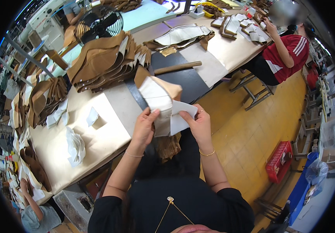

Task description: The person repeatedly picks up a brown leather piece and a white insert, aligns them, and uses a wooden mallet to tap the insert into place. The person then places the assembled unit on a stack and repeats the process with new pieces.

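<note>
Apparent step, from where I stand: pairing — left grip (146, 123) clamped on the brown-and-white panel (155, 94), right grip (199, 123) on the white sheet (181, 123), both at the near edge of the bench (103, 141) — next move likely calls for edge alignment.

A busy workshop here, a sewing one by the look of it! Stacked brown cut pieces (97, 64) crowd the long worktable (51, 149), a white machine (51, 24) stands far left, a worker in red (293, 54) is at the far right, another in grey (39, 218) at the near left, yellow floor (237, 149) running between benches.
</note>
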